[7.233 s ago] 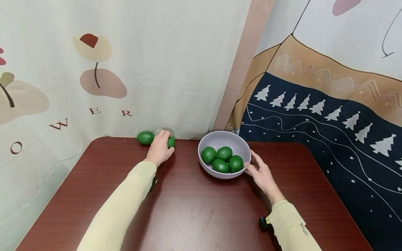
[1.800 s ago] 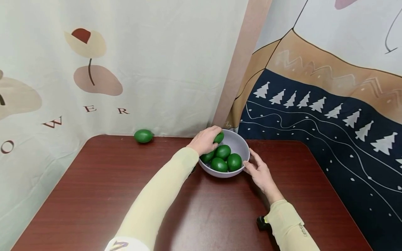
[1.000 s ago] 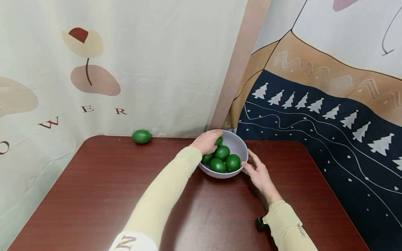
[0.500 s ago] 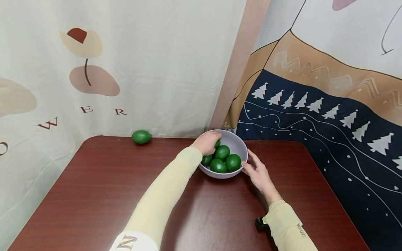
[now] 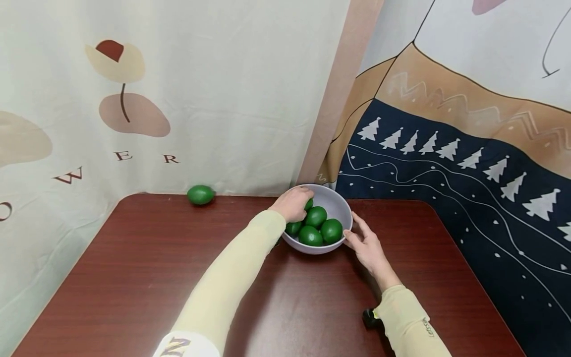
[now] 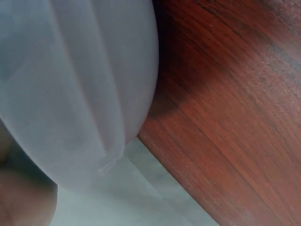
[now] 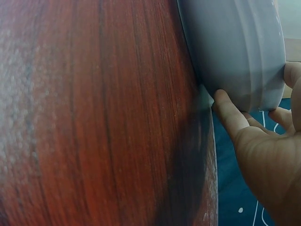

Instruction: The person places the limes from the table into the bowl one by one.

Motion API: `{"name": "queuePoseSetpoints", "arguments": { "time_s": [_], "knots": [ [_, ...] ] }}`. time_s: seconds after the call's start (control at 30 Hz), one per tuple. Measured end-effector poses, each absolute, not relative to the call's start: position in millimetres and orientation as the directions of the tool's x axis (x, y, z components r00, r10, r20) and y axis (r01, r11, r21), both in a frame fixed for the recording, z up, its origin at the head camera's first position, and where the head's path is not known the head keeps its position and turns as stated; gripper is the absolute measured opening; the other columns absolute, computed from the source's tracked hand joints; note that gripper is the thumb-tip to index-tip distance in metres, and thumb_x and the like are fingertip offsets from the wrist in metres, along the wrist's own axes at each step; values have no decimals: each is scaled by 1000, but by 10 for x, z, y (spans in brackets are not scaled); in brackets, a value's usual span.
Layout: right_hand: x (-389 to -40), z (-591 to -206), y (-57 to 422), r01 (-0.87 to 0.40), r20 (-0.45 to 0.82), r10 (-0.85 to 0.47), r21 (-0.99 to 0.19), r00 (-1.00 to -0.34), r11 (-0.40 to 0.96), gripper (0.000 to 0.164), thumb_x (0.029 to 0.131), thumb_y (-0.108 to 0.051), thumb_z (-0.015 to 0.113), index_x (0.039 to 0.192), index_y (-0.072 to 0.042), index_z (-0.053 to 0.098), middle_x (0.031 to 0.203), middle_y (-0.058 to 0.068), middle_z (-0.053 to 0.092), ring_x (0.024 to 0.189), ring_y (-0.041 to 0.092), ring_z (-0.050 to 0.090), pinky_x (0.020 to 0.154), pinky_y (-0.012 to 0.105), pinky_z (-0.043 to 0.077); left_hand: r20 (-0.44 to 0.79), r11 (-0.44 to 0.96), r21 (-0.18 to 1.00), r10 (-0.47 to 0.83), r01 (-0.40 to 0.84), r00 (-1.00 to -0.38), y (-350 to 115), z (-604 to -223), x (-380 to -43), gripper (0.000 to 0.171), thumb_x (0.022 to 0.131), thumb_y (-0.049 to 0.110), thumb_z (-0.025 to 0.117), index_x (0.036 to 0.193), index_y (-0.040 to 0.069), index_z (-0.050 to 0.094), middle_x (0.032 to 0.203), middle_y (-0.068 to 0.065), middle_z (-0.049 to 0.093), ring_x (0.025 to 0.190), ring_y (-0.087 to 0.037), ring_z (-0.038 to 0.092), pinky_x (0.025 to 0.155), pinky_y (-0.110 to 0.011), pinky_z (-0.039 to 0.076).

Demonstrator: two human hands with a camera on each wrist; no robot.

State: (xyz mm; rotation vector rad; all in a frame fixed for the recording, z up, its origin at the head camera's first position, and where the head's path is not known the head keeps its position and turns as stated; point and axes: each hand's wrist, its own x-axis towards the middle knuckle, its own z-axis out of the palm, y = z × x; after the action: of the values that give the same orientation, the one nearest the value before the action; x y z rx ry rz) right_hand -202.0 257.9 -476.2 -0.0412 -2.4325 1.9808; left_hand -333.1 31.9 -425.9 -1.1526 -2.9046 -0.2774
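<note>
In the head view a pale lavender bowl (image 5: 335, 208) stands near the back of the table, with several green limes (image 5: 316, 217) in it. My left hand (image 5: 292, 204) reaches over its left rim, fingers around another lime (image 5: 309, 204) that is mostly hidden under them. The left wrist view shows the outer wall of the bowl (image 6: 80, 94) and a blurred bit of the hand (image 6: 28, 197). On the right, my right hand (image 5: 368, 248) holds the bowl's side, thumb at the rim. Its fingers (image 7: 230, 110) press the outer wall in the right wrist view.
One more lime (image 5: 200, 195) lies at the back left of the dark red-brown table (image 5: 178, 248). A pale curtain (image 5: 232, 99) and a navy cloth with trees (image 5: 446, 188) hang directly behind the table edge.
Since the earliest frame, my left hand has carried a lime from the back edge rightward to the bowl and lowered it inside. The right hand stays at the bowl; the last half second shows little movement.
</note>
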Motion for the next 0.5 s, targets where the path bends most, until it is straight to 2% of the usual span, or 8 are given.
{"name": "queuePoseSetpoints", "arguments": {
  "time_s": [0.2,0.5],
  "knots": [
    [-2016,-4757,2566,22,-18,25,-980,-1000,197,65,105,-3,55,164,-8,27,156,29,42,108,4,64,100,40,53,25,734,179,662,655,-749,269,-4195,-3265,49,93,12,71,140,7,60,148,-9,56,145,-25,44,120,-36,34],
    [-2009,-4742,2565,27,-21,33,-981,-999,195,66,105,-3,56,164,-7,27,157,29,40,104,0,64,98,37,54,91,691,168,699,703,-709,152,-4083,-3177,47,95,12,70,141,5,60,153,-10,52,142,-27,47,115,-40,42]
  ]
}}
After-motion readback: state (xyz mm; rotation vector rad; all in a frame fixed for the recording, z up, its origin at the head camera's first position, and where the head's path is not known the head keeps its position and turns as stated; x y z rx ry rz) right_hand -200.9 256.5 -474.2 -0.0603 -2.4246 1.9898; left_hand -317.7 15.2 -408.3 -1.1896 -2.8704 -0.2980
